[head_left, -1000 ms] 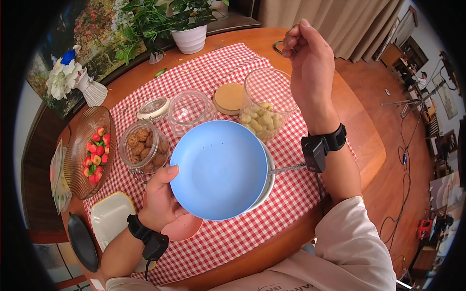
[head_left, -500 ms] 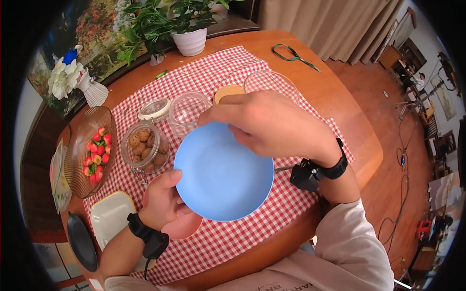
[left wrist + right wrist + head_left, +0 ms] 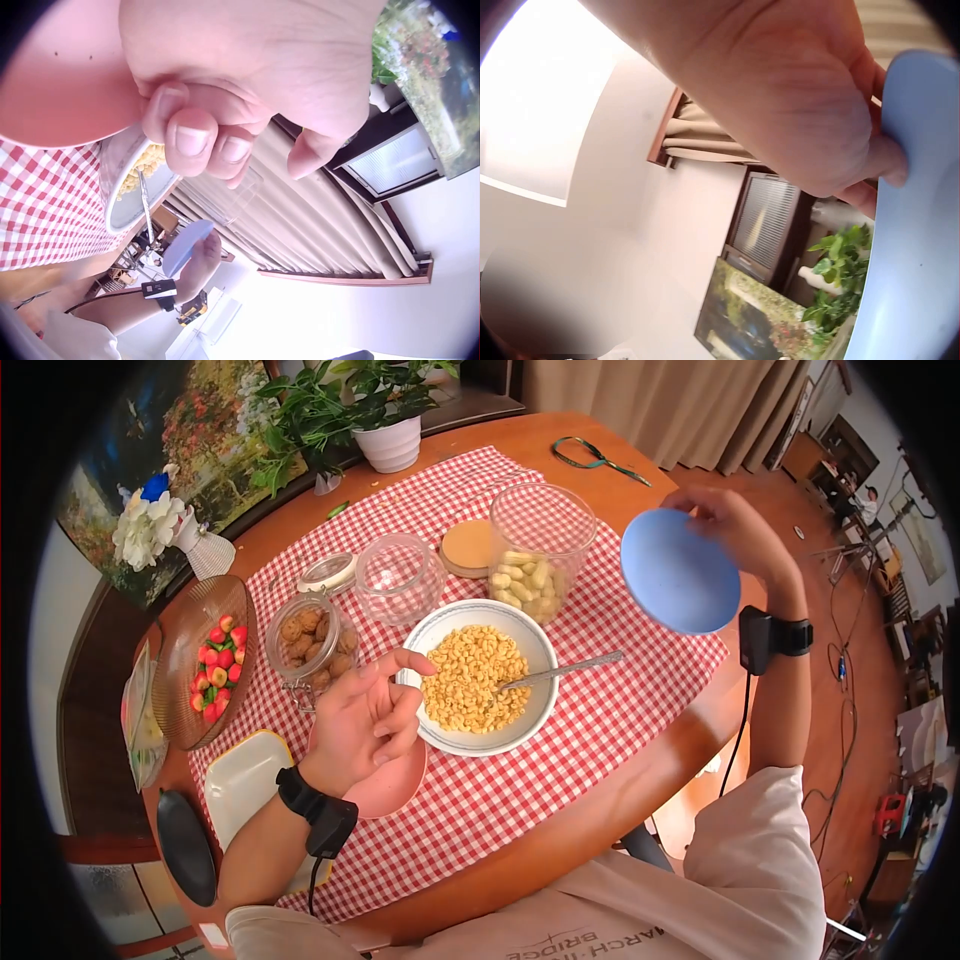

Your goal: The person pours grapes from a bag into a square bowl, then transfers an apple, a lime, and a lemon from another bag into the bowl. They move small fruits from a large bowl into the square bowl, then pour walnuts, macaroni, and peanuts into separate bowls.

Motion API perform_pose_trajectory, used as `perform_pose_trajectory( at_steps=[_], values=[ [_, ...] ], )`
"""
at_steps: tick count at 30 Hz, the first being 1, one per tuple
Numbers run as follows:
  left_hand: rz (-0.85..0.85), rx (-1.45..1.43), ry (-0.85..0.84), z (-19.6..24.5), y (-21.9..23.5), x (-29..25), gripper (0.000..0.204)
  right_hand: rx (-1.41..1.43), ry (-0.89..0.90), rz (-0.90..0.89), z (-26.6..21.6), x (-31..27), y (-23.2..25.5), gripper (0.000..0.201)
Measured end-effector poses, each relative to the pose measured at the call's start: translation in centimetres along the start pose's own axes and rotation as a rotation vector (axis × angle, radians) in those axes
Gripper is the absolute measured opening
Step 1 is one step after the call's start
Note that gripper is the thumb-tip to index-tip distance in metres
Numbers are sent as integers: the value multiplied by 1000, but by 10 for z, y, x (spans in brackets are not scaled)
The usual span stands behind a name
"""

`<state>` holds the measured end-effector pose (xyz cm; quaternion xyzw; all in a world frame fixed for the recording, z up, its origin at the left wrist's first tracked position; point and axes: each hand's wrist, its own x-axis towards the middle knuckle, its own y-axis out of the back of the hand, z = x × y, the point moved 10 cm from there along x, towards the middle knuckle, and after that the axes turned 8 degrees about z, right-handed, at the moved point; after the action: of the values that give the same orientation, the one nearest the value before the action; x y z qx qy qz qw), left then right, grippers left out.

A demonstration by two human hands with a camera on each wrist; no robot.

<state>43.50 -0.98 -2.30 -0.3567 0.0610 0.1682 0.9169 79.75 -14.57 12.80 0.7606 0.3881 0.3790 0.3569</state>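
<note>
Blue plate point(image 3: 680, 575), a smooth, shallow round with a matte surface, is held above the right side of a red-and-white checked cloth point(image 3: 560, 760), its rim grasped by the right hand point(image 3: 735, 530). The left hand point(image 3: 365, 720) holds nothing, its fingers loosely bent beside a white bowl point(image 3: 540, 712) with a patterned rim, filled with small, knobbly yellow grains point(image 3: 470, 670); a metal utensil point(image 3: 575, 666) with a textured handle leans out over the bowl's edge. Under the left hand sits a pink bowl point(image 3: 395, 790), near a glossy white tray point(image 3: 245, 780) edged in yellow and a black oval dish point(image 3: 187, 845). Behind stand a clear walnut jar point(image 3: 312, 645) with a wire clasp, a rounded clear jar point(image 3: 400, 580), a flat tan lid point(image 3: 466, 545) and a clear tub point(image 3: 543, 510) holding ridged peanuts point(image 3: 527, 585). A ribbed, translucent brown basin point(image 3: 180, 700) carries red fruit point(image 3: 218, 660) on the wooden table point(image 3: 690, 690). The left wrist view shows the left hand's bent fingertips point(image 3: 189, 140) close up, the thumb apart from them, and two small dark dots on the pink bowl, details the head view does not give. The right wrist view alone brings the right thumb close, pressed to the plate near its edge, with a ribbed glass pane point(image 3: 765, 217) in a dark frame beyond; the white bowl cannot be seen there.
</note>
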Motion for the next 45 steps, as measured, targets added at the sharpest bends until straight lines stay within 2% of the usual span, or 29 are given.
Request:
perform_pose_trajectory(
  at_steps=[2,4,5,6,8,9,11,13,15,18,19,22,26,29,31,32,34,35,36,38,39,40,41,42,43,44,45],
  values=[
    [-5,5,1,1,-1,1,56,-65,-22,-97,19,-8,-24,29],
    [-1,7,-7,2,-2,1,56,-49,66,-270,12,-17,-57,29],
    [-17,18,-10,4,-3,1,55,-92,-61,-394,14,-22,-69,27],
    [-32,32,-13,6,-5,2,55,-94,-54,-393,11,-13,-73,27],
    [-27,39,-24,10,-8,3,55,-138,128,-257,-5,18,-68,25],
    [-24,48,-25,10,-9,3,55,-111,129,-200,-19,35,-67,26],
    [-11,88,-46,14,-14,2,55,-18,233,-209,-46,69,-85,29],
    [-3,133,-72,17,-18,0,56,120,405,-310,-61,92,-126,38],
    [22,121,-130,20,-17,-7,57,157,464,-501,-73,102,-174,59],
    [2,108,-154,23,-15,-19,56,281,484,-558,-80,111,-209,67],
    [33,119,-156,25,-11,-24,56,366,425,-655,-79,112,-222,75],
    [129,159,-148,28,3,-34,56,358,500,-669,-75,115,-252,78],
    [143,153,-151,31,5,-37,57,287,482,-602,-91,104,-235,82],
    [123,156,-164,32,1,-35,58,331,455,-647,-86,105,-230,83],
    [123,138,-156,33,-1,-31,59,529,362,-770,-81,104,-229,76],
    [119,137,-154,34,-4,-28,59,527,358,-768,-80,103,-223,76],
    [79,182,-187,41,-15,-18,59,426,189,-498,-59,123,-196,66],
    [74,182,-191,44,-18,-13,59,366,258,-391,-61,122,-181,54],
    [53,243,-224,51,-25,-7,60,360,259,-388,-59,116,-172,54],
    [26,304,-263,62,-38,8,61,689,133,-64,-49,116,-119,47],
    [9,321,-323,71,-47,16,59,689,236,15,-63,106,-93,40],
    [-7,339,-385,80,-57,25,58,681,240,18,-67,97,-86,40],
    [-13,339,-392,83,-66,36,58,679,361,45,-80,85,-75,40],
    [34,449,-482,94,-73,46,59,675,482,72,-100,67,-62,41],
    [83,558,-571,104,-81,54,61,468,409,23,-107,52,-64,43],
    [79,558,-577,105,-87,66,61,462,412,26,-108,44,-64,43],
    [99,797,-701,111,-98,72,68,370,572,78,-118,32,-62,45]
  ],
)
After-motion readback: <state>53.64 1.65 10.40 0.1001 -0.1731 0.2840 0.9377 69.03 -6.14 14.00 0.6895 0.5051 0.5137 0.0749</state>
